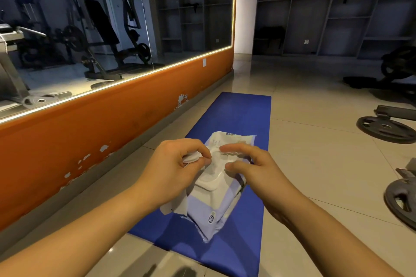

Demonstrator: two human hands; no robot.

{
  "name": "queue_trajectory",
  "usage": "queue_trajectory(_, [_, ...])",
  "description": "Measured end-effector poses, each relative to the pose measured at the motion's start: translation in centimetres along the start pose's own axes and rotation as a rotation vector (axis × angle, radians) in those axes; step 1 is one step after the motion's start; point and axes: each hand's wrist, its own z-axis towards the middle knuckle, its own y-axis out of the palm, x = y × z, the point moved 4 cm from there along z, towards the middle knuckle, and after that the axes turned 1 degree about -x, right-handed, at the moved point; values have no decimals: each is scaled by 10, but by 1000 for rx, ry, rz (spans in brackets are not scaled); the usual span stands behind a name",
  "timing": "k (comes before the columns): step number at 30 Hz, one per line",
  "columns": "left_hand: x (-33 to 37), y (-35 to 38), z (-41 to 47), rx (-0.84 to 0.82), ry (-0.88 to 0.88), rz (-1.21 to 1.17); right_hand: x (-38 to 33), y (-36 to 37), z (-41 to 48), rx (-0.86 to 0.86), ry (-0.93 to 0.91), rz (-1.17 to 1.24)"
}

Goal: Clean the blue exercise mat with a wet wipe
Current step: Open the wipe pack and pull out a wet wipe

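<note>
So the wet wipe (180, 203) is pinched in the left hand (173, 168). Part of it is bunched up white between thumb and curled fingers, and the rest is left hanging down below the palm. It's held right next to the pack of wipes (211, 209), a pale lilac soft pack with a white plastic lid (212, 177) on top. More wipes can't really be made out under that lid, the flap area is kinda blurry.

The pack is angled over the near half of the blue exercise mat (243, 110). Whether it's resting on the mat or being lifted a bit can't be told for sure. The mat itself is laid out flat on the tiled floor (315, 141), running away from the camera alongside the wall.

The right hand (254, 171) is placed at the pack's right side. Index finger and thumb are stretched out and kept apart over the lid. The other fingers are hidden behind the pack, so a grip can't be confirmed from this angle. Both forearms are brought in from the bottom corners, with the hands nearly met in the middle.

Further out, an orange wall (90, 130) is seen on the left with chipped paint low down, and a big lit-edged mirror (112, 18) above it. Two weight plates are left flat on the floor to the right, one (386, 129) farther off and one (403, 200) closer at the frame edge.
</note>
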Motion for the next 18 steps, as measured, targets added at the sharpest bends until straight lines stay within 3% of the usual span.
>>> queue_trajectory(10, [0,-6,-2,104,-30,-104,-17,8,-7,-63,-63,-112])
queue_trajectory(18, [3,-6,1,115,-95,-196,-18,11,-7,-166,-75,25])
